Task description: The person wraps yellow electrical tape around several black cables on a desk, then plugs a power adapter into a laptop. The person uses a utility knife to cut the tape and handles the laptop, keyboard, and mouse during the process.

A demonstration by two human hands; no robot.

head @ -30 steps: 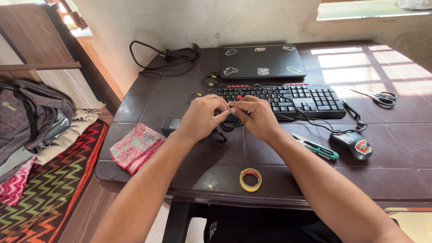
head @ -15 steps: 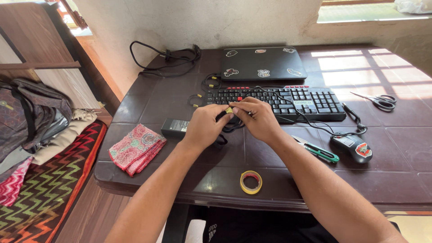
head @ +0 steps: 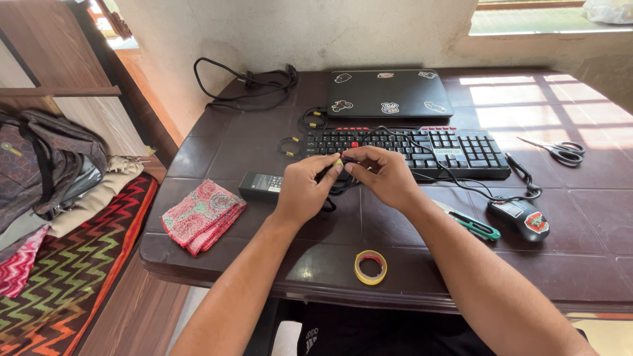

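Observation:
My left hand [head: 305, 188] and my right hand [head: 381, 175] meet over the dark table, just in front of a black keyboard [head: 455, 148]. Both pinch a coiled black cable [head: 337, 186] with a small yellow band at its top. The coil hangs between the fingers and is partly hidden by them. A black cable runs from the keyboard area to a black and red mouse [head: 521, 217] on the right.
A closed black laptop [head: 389, 92] with stickers lies behind the keyboard. A black power brick [head: 258, 186], a folded red cloth [head: 201, 214], a yellow tape roll [head: 370, 266], a green-handled cutter [head: 476, 224] and scissors [head: 560, 151] lie around. More cables [head: 250, 86] sit far left.
Both hands stayed joined on the cable and shifted slightly toward the keyboard; fingers reworked their grip around the yellow band. Nothing else on the table moved.

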